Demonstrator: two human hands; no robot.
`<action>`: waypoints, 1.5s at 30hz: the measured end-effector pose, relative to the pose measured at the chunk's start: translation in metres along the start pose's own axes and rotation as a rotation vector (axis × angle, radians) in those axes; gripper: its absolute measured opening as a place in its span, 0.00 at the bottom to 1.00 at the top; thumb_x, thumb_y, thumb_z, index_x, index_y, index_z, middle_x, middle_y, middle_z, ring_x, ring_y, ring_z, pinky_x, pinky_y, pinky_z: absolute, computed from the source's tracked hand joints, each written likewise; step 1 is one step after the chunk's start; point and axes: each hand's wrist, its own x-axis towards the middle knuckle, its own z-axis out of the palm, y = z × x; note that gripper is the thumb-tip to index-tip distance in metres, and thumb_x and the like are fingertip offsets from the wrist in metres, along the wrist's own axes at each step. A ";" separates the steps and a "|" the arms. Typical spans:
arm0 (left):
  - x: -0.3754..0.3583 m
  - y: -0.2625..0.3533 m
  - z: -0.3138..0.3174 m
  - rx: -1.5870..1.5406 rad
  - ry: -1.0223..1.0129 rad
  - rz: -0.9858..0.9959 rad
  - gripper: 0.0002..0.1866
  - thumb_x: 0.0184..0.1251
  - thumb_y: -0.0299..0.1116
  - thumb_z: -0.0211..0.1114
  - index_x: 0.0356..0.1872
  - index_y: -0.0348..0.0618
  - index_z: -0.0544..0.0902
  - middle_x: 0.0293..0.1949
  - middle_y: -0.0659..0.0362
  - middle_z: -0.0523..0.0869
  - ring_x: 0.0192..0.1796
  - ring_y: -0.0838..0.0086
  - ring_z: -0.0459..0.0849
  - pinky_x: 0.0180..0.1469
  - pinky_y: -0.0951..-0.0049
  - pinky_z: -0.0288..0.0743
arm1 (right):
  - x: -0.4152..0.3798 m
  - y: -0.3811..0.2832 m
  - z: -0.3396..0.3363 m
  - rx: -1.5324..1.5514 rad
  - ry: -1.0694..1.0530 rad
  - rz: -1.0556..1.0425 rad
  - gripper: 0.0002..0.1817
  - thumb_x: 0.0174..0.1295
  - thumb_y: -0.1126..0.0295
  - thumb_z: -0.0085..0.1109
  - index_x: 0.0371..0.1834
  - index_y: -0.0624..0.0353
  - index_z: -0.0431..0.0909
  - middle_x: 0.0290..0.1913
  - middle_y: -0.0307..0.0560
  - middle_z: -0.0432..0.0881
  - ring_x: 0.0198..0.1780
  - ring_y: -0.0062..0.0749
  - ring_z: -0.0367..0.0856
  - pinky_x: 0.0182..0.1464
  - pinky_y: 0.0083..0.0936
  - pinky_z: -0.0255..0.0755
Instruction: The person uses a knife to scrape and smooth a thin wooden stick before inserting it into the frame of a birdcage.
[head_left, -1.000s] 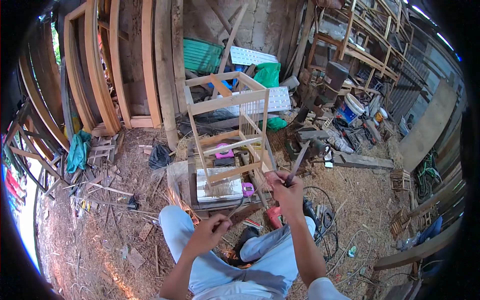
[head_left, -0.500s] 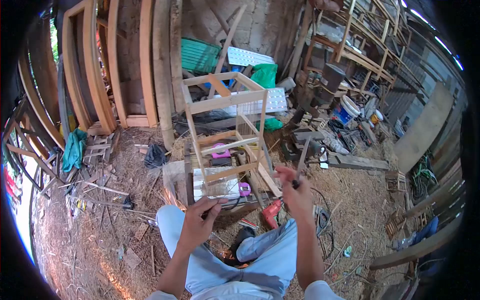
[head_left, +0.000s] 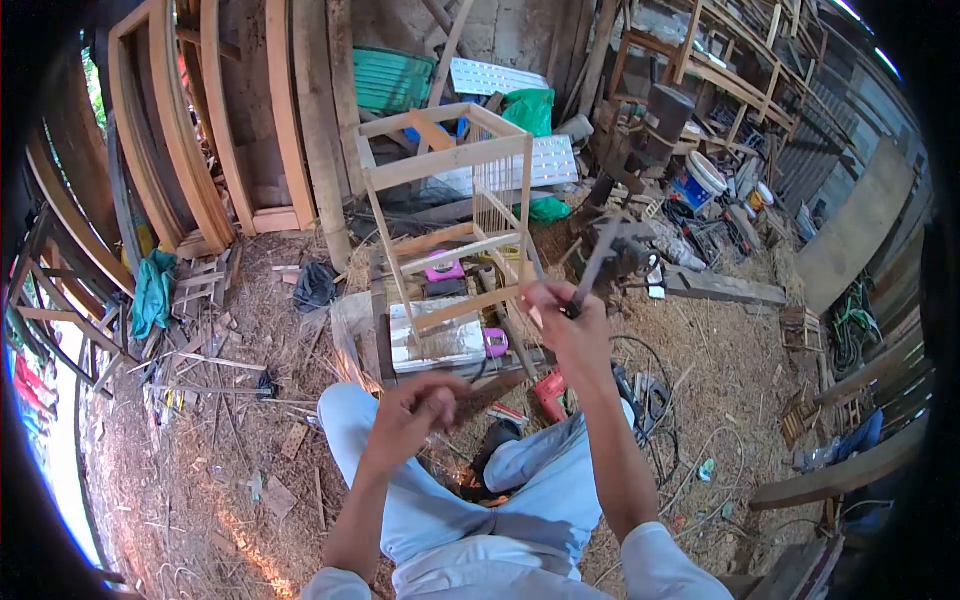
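My right hand point(head_left: 575, 325) is closed round the dark handle of a long knife point(head_left: 597, 262), its grey blade tilted upward and slightly blurred. Lower down, my left hand point(head_left: 408, 415) hovers above my left thigh, loosely curled with thumb and fingers apart; I see nothing in it. Just beyond both hands stands an open wooden frame point(head_left: 450, 165) of thin strips, with thin rods on its right side. Near its base are a white board point(head_left: 430, 345) and two pink tape measures point(head_left: 495, 343) point(head_left: 443, 270). A red power drill point(head_left: 550, 395) lies below my right hand.
Wood shavings and offcuts cover the ground point(head_left: 250, 440). Large wooden frames point(head_left: 205, 130) lean at the left. A white bucket point(head_left: 706, 175) and tangled clutter stand at the right. A black cable point(head_left: 665, 440) loops beside my right knee. A plank point(head_left: 725, 287) lies right of the frame.
My right hand has moved slightly left and up with the knife. My left hand has shifted slightly right, its fingertips loosening from a pinch. The view has tilted slightly downward.
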 end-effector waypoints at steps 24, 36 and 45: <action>0.089 -0.356 0.123 0.548 -0.320 -0.318 0.15 0.64 0.40 0.58 0.40 0.38 0.82 0.36 0.47 0.84 0.44 0.57 0.83 0.46 0.62 0.75 | -0.069 0.371 -0.097 0.514 0.612 0.891 0.09 0.62 0.78 0.43 0.42 0.55 0.71 0.26 0.38 0.74 0.22 0.24 0.73 0.23 0.23 0.72; 0.049 -0.494 0.126 0.977 -0.201 -0.696 0.15 0.62 0.37 0.57 0.45 0.41 0.76 0.40 0.41 0.81 0.49 0.48 0.79 0.50 0.54 0.72 | -0.074 0.397 -0.087 0.540 0.635 1.033 0.09 0.68 0.73 0.41 0.47 0.57 0.70 0.35 0.40 0.77 0.29 0.26 0.75 0.29 0.24 0.72; 0.062 -0.354 0.124 0.718 -0.407 -0.438 0.10 0.67 0.34 0.49 0.37 0.40 0.76 0.35 0.41 0.81 0.41 0.43 0.79 0.40 0.47 0.70 | -0.072 0.415 -0.080 0.219 0.507 1.020 0.06 0.68 0.69 0.44 0.40 0.57 0.71 0.29 0.39 0.75 0.25 0.27 0.73 0.24 0.27 0.70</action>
